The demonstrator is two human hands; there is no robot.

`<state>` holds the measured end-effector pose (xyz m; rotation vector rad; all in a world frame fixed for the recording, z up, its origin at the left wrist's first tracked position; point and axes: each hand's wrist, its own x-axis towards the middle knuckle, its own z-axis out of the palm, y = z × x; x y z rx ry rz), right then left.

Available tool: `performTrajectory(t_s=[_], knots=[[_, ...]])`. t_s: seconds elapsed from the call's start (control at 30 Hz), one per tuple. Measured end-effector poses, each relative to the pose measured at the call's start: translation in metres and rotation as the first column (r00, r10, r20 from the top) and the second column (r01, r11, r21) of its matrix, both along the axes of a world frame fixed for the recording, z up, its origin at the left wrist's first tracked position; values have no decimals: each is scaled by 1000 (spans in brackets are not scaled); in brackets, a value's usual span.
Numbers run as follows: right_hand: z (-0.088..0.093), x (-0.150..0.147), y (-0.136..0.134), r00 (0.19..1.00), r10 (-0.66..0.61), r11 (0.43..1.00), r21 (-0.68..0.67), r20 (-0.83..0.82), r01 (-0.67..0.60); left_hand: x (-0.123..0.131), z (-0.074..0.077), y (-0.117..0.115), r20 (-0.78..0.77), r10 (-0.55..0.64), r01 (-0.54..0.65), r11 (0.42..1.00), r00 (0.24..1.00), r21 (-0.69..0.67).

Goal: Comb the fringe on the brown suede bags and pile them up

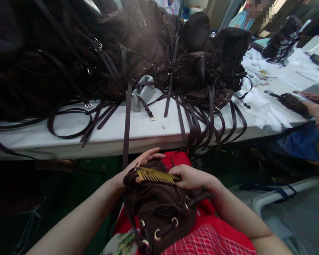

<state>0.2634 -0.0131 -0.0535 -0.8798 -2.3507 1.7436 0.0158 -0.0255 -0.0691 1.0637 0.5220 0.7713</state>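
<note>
A dark brown fringed bag [162, 203] with pale metal eyelets lies across my lap, its drawstring threaded through them. My right hand [188, 177] grips a yellow wide-toothed comb [156, 175], whose teeth lie over the fringe near the bag's upper end. On the far left side of the bag is my left hand [145, 161], holding it there. Its fingers reach over the top, and a fingertip shows just below the comb. The rest of that hand's grip is hidden by the fringe.
A white table [108, 136] stands before me, heaped with similar dark bags [149, 53] whose straps hang over its edge. A grey tape dispenser [143, 92] sits among them. At right are a co-worker's hands [317, 106], white paper [271, 106] and a pale bin [295, 184].
</note>
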Motion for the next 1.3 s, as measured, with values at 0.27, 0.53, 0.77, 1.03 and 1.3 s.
performTrajectory(t_s=[0.27, 0.53, 0.77, 1.03, 1.3], knots=[[-15, -18, -29, 962, -257, 966, 5, 88, 258, 7, 7, -8, -20, 18, -16, 996, 1000, 88], [-16, -9, -31, 839, -532, 810, 359, 114, 464, -14, 44, -10, -100, 160, -137, 969, 982, 205], [13, -28, -36, 776, -574, 811, -49, -261, 583, 5, 60, 48, -66, 28, -18, 989, 997, 147], [31, -6, -20, 401, -793, 576, -351, -458, 738, 56, 21, 46, -473, -359, 479, 863, 805, 161], [17, 7, 10, 371, -892, 442, -322, -259, 837, 38, 13, 27, -299, -405, 409, 911, 864, -50]])
